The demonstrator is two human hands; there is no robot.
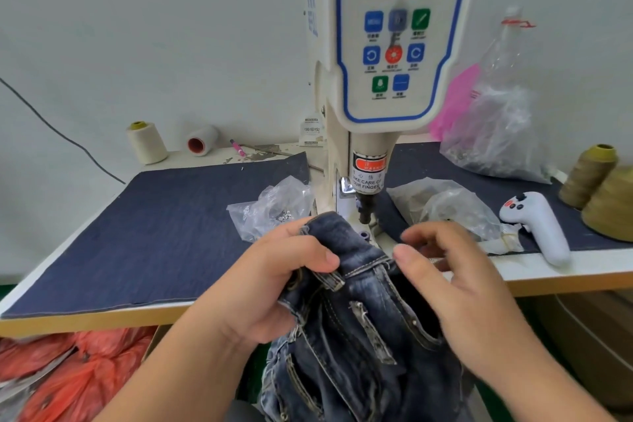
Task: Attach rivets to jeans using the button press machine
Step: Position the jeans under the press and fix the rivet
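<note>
Left hand (274,281) holds the bunched jeans (356,325) tight, thumb on the waistband. Right hand (455,288) touches the jeans too, with its fingers loosely bent. Jeans sit at the table (565,271) edge, just below the button press machine (383,79). Plastic bags (274,205) lie beside it.

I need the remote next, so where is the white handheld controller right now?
In the head view, the white controller lies on the right of the table, at the dark cloth's front edge, between a clear plastic bag and the olive thread cones.

Two bare forearms, left hand (274,284) and right hand (455,288), no sleeves.
</note>
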